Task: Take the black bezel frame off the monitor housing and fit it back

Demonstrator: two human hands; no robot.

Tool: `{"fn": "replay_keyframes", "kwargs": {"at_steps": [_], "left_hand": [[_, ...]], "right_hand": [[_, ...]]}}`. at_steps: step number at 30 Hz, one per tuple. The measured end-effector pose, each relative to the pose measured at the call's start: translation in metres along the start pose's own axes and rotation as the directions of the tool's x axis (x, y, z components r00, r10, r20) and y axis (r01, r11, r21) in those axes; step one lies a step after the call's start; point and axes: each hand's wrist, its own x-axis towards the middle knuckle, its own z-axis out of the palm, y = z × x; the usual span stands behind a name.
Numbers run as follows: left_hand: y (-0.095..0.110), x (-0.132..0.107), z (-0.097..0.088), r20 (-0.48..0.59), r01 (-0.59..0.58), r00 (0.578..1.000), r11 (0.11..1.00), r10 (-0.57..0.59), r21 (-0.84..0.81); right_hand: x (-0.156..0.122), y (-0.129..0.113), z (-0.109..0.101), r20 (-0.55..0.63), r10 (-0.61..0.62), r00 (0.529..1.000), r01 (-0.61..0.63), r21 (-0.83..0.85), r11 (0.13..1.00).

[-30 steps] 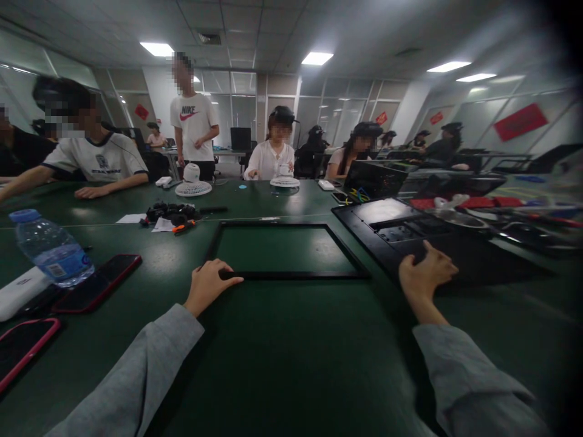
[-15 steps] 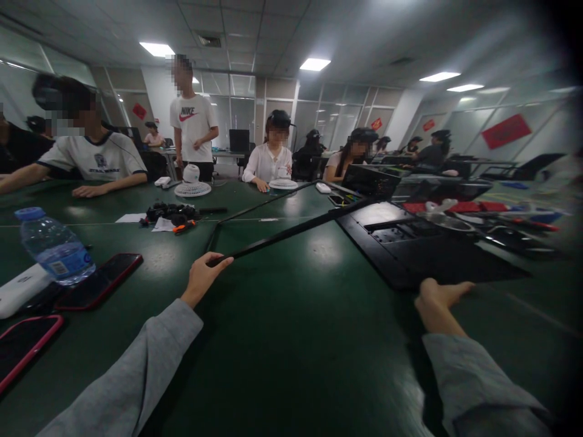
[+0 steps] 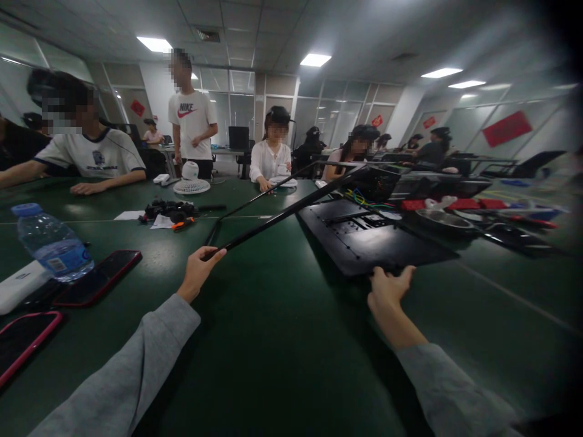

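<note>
My left hand (image 3: 198, 267) is closed on the near corner of a thin black rectangular frame (image 3: 277, 213), which is tilted up off the green table (image 3: 282, 340) with its right side raised. My right hand (image 3: 388, 292) grips the near edge of a large flat black panel (image 3: 364, 233) with cut-outs and screws, lying to the right of the frame. Both arms wear grey sleeves.
A water bottle (image 3: 51, 243), a white box and two phones (image 3: 98, 278) lie at the left. Black parts and an orange-handled tool (image 3: 172, 212) sit mid-table, two white fans (image 3: 191, 179) beyond. Several people sit or stand at the far side. Cluttered trays fill the right.
The frame lay flat a second ago; my left hand has lifted it up on a tilt. My right hand left the panel, came back to its near edge, and the panel has slid towards me.
</note>
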Motion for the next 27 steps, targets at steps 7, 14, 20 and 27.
{"fn": "replay_keyframes", "kwargs": {"at_steps": [7,14,20,27], "left_hand": [[-0.003,0.002,0.000,-0.044,-0.022,0.999,1.000,0.022,-0.004],[0.002,0.002,-0.007,-0.107,-0.081,0.989,0.984,0.099,0.159],[0.001,0.001,-0.009,-0.065,-0.152,0.982,0.939,0.180,0.309],[0.007,-0.007,-0.004,0.104,-0.327,0.943,0.812,0.317,0.484]], "right_hand": [[-0.021,-0.030,0.032,0.216,0.298,0.930,-0.322,0.086,0.943],[0.035,-0.022,0.045,0.661,0.320,0.679,-0.333,-0.112,0.936],[0.086,0.010,0.038,0.441,-0.065,0.895,0.215,-0.301,0.929],[0.083,-0.031,0.020,0.609,0.013,0.793,-0.031,0.019,0.999]]}}
